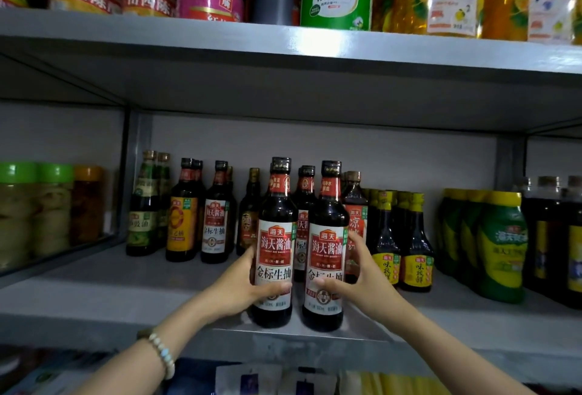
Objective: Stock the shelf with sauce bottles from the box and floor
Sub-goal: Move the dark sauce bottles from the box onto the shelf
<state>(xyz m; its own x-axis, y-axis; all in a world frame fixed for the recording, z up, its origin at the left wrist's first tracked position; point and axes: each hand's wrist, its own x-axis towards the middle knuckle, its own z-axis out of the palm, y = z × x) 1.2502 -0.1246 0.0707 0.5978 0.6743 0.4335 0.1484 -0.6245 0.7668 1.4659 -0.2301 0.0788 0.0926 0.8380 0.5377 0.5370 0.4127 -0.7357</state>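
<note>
Two dark sauce btls stand upright at the front edge of the shelf (110, 294), lower centre of frame, just beside each other. The left hand (242, 287) grasps the left sauce bottle (275, 246) from its left side, w/ thumb across the label. The right hand (359, 281) grasps the right sauce bottle (327, 253) the same way from the right side. Yellow-cap bottles (415, 246) stand at centre right. A bead bracelet (162, 353) is on the left wrist.

Near the front edge of the grey shelf (110, 294), the left hand (242, 287) and right hand (362, 281) each grip an upright soy sauce bottle: the left bottle (275, 243) and the right bottle (326, 246) stand side by side.
</note>
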